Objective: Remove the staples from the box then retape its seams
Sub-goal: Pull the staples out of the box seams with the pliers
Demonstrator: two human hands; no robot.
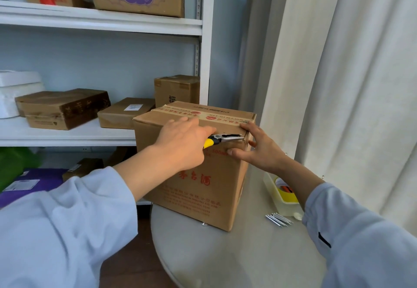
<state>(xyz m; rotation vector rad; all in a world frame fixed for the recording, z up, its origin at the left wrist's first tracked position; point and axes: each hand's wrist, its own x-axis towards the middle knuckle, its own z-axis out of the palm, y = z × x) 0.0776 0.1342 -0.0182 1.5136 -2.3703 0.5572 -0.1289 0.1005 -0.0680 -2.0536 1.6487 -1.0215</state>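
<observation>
Shelving: a white shelf unit [101,20] fills the left and back, with several cardboard parcels [63,108] on its boards.
Left hand: the left hand [182,143] is curled round the yellow handle of a pair of needle-nose pliers [223,140], gripping them against the near face of the box just under its top edge.
Pliers: the metal nose points right, lying flat along the cardboard toward the box's upper right corner; whether the tips hold a staple cannot be told.
Box: the brown cardboard box [203,188] with red print stands upright on a round grey table [237,254], at the table's far edge, close to the shelf unit. Printed tape [203,114] runs across its top.
Right hand: the right hand [259,150] holds nothing; its fingers are spread and pressed on the box's upper right corner, steadying it.
Staples: a strip of loose staples [278,219] lies on the table right of the box.
Tray: a pale tray [285,206] just beyond them holds a roll of tape [284,189], partly hidden by the right sleeve.
Curtain: a white curtain [349,84] hangs at far right.
</observation>
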